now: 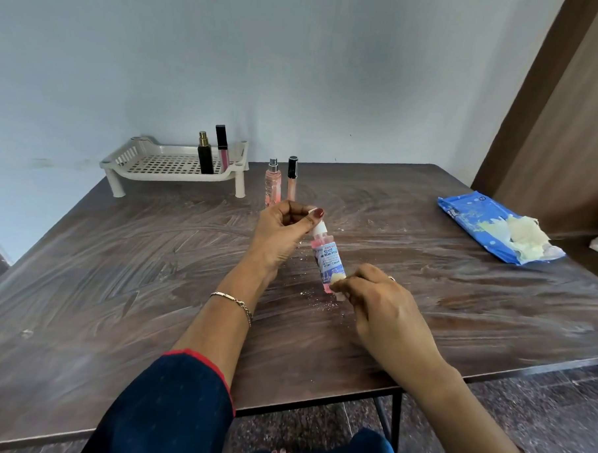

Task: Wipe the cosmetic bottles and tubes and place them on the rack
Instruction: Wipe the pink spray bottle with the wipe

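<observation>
This looks like a plain room in a home, set up for personal care. A pale blue painted wall stands behind a dark wood-grain table on thin black metal legs, and the floor is speckled stone. A brown wooden panel rises at the far right. At the table's far left, a small white plastic rack holds a black perfume bottle and a lip-gloss tube. A blue pack of wet wipes lies on the right.
</observation>
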